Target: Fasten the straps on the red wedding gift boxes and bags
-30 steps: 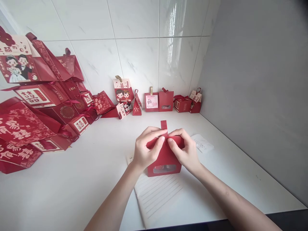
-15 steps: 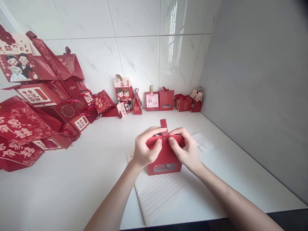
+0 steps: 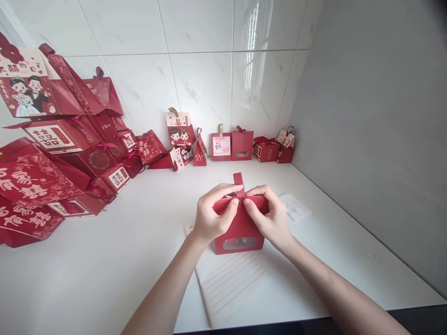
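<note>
In front of me a red gift box [image 3: 237,225] stands upright on a lined notebook [image 3: 230,284], with a clear window low on its near side. A red ribbon loop [image 3: 238,179] rises from the middle of its top edge. My left hand [image 3: 214,211] pinches that top edge left of the ribbon, thumb in front and fingers behind, its forefinger against the loop. From the right, my right hand [image 3: 268,211] pinches the same edge, its thumb close to the left thumb. The fingertips behind the box are partly hidden.
Many red gift boxes [image 3: 63,135] are piled on the left. A row of smaller ones, among them a red windowed box [image 3: 242,145], lines the tiled wall. A white printed paper [image 3: 296,207] lies right of my hands. A grey panel [image 3: 377,130] bounds the right side.
My left thumb has shifted slightly to the right along the box's top edge, nearer the ribbon. The box and my right hand stay almost where they were.
</note>
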Available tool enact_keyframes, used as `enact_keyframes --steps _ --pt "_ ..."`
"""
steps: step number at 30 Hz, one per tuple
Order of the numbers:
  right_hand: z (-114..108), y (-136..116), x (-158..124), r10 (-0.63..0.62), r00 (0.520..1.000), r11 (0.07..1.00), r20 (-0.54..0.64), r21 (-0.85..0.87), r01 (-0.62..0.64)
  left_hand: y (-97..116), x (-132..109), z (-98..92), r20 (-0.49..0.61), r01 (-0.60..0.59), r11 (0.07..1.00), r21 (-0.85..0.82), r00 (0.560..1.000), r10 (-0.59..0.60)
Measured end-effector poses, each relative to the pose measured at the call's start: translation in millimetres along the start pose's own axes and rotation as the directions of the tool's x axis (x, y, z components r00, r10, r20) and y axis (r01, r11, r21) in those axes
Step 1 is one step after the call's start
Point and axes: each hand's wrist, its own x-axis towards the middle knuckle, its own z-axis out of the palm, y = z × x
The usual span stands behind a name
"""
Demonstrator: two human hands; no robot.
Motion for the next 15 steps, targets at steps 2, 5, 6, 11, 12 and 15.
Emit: enact_keyframes --steps 2,5,6,11,12,15 --pt "0.2 0.2 -0.2 0.002 1.000 1.000 -0.002 -0.002 -0.002 0.0 -0.1 0.2 0.000 0.006 1.000 0.001 1.000 -0.006" --pt "0.3 0.4 -0.4 0.000 1.000 1.000 -0.004 0.000 0.000 -0.2 -0.2 0.4 0.002 0.004 1.000 0.003 1.000 -0.004" --pt "0.2 0.4 -0.4 0.000 1.000 1.000 -0.004 -0.002 0.000 -0.3 -0.3 0.4 0.004 0.005 1.000 0.001 1.000 -0.005" --pt "-0.1 0.7 -1.0 -0.001 1.000 1.000 -0.002 -0.001 0.001 0.1 0.2 0.0 0.010 0.021 1.000 -0.011 1.000 -0.021" --pt "-0.2 0.8 -1.2 -0.004 1.000 1.000 -0.002 0.004 0.004 0.2 0.3 -0.1 0.011 0.020 1.000 -0.013 1.000 -0.020" --pt "-0.3 0.9 -1.5 -0.012 1.000 1.000 -0.003 0.018 0.012 0.4 0.6 -0.6 0.016 0.013 1.000 -0.028 1.000 -0.013"
